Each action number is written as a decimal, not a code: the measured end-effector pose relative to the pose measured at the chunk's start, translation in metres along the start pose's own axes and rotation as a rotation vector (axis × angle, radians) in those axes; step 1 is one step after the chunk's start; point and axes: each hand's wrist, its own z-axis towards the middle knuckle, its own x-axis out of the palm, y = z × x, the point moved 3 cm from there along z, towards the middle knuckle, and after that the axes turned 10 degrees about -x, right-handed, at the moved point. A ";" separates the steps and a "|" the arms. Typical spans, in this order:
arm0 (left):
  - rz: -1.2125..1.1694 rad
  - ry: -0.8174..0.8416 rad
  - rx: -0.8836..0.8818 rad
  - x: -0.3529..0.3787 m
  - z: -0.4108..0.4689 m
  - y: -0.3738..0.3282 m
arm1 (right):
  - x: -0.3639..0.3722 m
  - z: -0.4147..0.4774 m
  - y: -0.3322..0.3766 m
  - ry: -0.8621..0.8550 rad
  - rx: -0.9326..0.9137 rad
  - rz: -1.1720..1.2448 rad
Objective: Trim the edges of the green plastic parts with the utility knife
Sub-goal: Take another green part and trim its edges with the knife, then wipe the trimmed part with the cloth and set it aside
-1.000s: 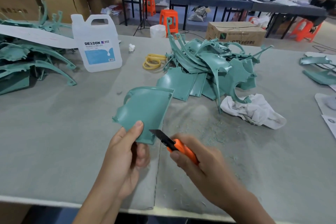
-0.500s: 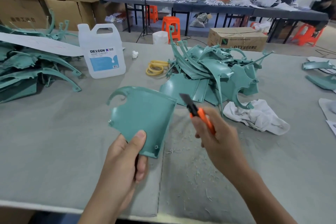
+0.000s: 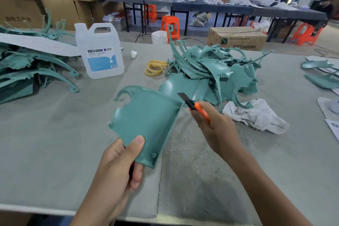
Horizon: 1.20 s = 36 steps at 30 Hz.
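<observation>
your left hand (image 3: 117,169) is closed on the near corner of a flat teal-green plastic panel (image 3: 145,123) with a curved hook at its far end, thumb pressed on the upper face and fingers curled underneath, holding it tilted above the grey felt-covered desk (image 3: 45,143). your right hand (image 3: 214,126) is wrapped tight around the orange-handled utility knife (image 3: 194,105), its dark blade pushed out and pointing up and away, with the tip just beside the panel's far right corner; whether the blade touches the edge cannot be told. the two hands are apart, with the panel between them and slightly to the left. fine pale shavings (image 3: 183,134) lie scattered on the desk under the knife hand. just beyond the knife sits a heap of green plastic parts (image 3: 211,71), with a crumpled white cloth (image 3: 256,115) touching its near right side. a second pile of green parts (image 3: 27,71) lies at far left, near a translucent white plastic jug with a blue label (image 3: 100,53). yellow rubber bands (image 3: 155,68) rest between the jug and the heap.
</observation>
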 end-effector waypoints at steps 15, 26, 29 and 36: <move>0.033 -0.091 0.002 -0.003 0.011 0.013 | -0.038 -0.023 -0.112 -0.171 0.263 -0.376; 0.093 -0.150 -0.031 -0.002 0.020 0.018 | -0.054 -0.018 -0.203 0.298 0.733 -0.419; 0.082 -0.171 -0.016 -0.002 0.023 0.020 | -0.054 -0.023 -0.196 0.295 0.633 -0.368; 0.107 -0.184 0.008 0.001 0.026 0.024 | -0.068 -0.032 -0.108 0.000 0.364 -0.223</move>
